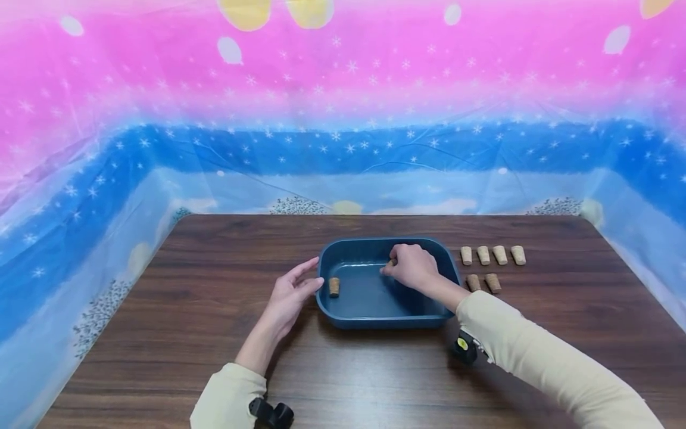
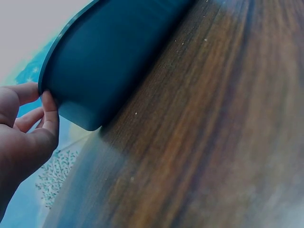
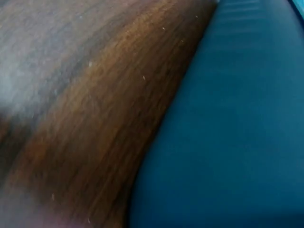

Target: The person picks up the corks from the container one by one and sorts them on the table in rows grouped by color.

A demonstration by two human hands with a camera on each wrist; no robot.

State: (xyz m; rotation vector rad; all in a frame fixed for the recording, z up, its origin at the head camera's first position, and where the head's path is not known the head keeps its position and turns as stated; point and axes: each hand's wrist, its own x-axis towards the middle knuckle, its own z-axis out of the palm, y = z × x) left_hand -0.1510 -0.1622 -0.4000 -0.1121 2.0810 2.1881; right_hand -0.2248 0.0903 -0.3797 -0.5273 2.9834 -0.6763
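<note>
A dark blue rectangular tray (image 1: 386,322) stands on the table. Inside it, near the left end, a brown cork stopper (image 1: 334,287) stands upright. My right hand (image 1: 412,266) reaches over the tray's right side and pinches another cork stopper (image 1: 393,262), mostly hidden behind the fingers. At the tray's left end, my left hand (image 1: 287,296) touches the rim with fingers extended and thumb apart. In the left wrist view, fingertips of that hand (image 2: 28,123) meet the tray's outer wall (image 2: 109,57). The right wrist view shows only the tray's side (image 3: 228,142) and tabletop.
Right of the tray, several pale cork stoppers (image 1: 483,255) form a row, with two darker cork stoppers (image 1: 492,283) in front of them. The brown wooden table (image 1: 225,250) has a pink and blue patterned cloth (image 1: 343,107) hanging around its back and sides.
</note>
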